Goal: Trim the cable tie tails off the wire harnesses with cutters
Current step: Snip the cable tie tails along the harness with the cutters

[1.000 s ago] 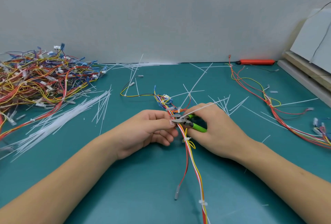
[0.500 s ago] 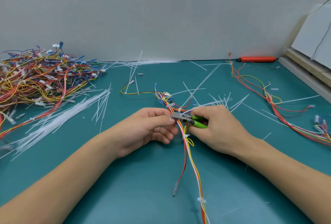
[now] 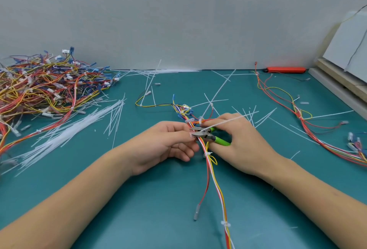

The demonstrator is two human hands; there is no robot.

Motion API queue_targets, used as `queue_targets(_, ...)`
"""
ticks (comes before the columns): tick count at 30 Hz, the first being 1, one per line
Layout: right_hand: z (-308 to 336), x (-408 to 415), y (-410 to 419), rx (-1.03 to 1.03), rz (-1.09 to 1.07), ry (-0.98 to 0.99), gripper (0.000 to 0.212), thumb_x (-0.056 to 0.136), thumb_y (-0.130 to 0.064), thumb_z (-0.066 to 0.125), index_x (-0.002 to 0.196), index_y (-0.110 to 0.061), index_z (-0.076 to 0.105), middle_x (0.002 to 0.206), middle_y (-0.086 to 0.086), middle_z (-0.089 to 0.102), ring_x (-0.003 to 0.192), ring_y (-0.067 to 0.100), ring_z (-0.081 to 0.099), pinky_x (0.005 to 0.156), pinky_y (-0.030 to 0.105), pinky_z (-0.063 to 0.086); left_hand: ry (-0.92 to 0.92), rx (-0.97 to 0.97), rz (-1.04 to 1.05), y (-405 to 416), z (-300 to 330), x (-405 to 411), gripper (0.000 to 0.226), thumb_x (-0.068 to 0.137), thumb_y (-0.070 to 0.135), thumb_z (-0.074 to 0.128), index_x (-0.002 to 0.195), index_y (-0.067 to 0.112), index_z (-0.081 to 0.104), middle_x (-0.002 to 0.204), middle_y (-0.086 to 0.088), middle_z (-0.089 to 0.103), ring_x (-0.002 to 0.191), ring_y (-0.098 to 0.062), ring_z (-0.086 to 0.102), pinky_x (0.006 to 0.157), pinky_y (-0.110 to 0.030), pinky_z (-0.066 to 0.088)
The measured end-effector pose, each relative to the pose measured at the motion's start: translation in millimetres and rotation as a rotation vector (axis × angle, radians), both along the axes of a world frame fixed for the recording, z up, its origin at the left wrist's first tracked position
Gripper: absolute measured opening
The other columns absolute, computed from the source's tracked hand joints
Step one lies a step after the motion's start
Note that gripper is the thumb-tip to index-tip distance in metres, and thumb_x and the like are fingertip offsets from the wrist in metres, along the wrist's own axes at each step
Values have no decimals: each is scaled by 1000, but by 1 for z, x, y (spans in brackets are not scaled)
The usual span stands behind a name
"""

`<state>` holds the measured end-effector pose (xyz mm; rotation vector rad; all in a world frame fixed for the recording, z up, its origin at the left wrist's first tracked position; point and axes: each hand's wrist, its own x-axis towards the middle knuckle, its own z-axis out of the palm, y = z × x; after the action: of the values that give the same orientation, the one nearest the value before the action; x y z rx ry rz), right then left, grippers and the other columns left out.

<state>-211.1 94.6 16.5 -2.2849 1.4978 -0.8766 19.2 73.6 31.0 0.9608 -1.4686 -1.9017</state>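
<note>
Mid-counter, the left hand (image 3: 168,141) pinches the wire harness (image 3: 208,161) while the right hand (image 3: 244,143) grips green cutters (image 3: 206,134), blades parted around a cable tie tail (image 3: 222,122). Trimming is underway; next, squeeze flush without nicking wires.

Plain grey wall (image 3: 178,14) behind teal tabletop (image 3: 158,199)

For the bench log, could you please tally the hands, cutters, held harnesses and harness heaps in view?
Hands: 2, left hand and right hand
Cutters: 1
Held harness: 1
Harness heap: 1
Total: 5
</note>
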Motion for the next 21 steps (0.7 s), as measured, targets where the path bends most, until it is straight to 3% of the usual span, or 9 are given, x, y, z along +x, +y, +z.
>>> queue_targets(5, 2, 1, 0, 27, 1, 16, 43, 81, -47, 61, 123, -57, 64, 106, -12, 67, 110, 10, 58, 99, 35, 48, -3, 3, -11, 0, -1, 0, 16, 87, 19, 69, 97, 7, 70, 89, -15, 71, 69, -17, 66, 65, -24, 57)
queue_targets(9, 1, 1, -1, 39, -12, 26, 39, 77, -50, 57, 116, -55, 61, 96, -12, 63, 103, 8, 54, 91, 38, 50, -2, 5, -9, -1, -1, 0, 14, 88, 19, 69, 96, 8, 69, 89, -15, 71, 69, -18, 66, 65, -24, 57)
queue_targets(12, -2, 0, -1, 34, -21, 34, 28, 78, -44, 62, 105, -48, 68, 91, -13, 62, 97, 5, 52, 86, 35, 50, 0, 9, -9, -1, 0, 0, 10, 88, 18, 68, 93, 9, 71, 87, -15, 71, 69, -17, 65, 65, -24, 57)
queue_targets(16, 1, 1, -2, 36, -5, 50, 21, 79, -33, 69, 83, -51, 59, 84, -13, 59, 90, 4, 50, 78, 28, 46, -8, 7, -8, 0, 0, 0, 9, 87, 18, 68, 90, 10, 71, 87, -15, 71, 69, -18, 65, 64, -24, 57)
queue_targets(21, 2, 0, -1, 53, -12, 48, 9, 81, -23, 70, 75, -22, 64, 69, -2, 56, 73, 17, 52, 67, 40, 48, -7, -1, -10, 0, 1, 0, 14, 88, 19, 67, 94, 6, 66, 88, -16, 70, 69, -18, 65, 65, -24, 56)
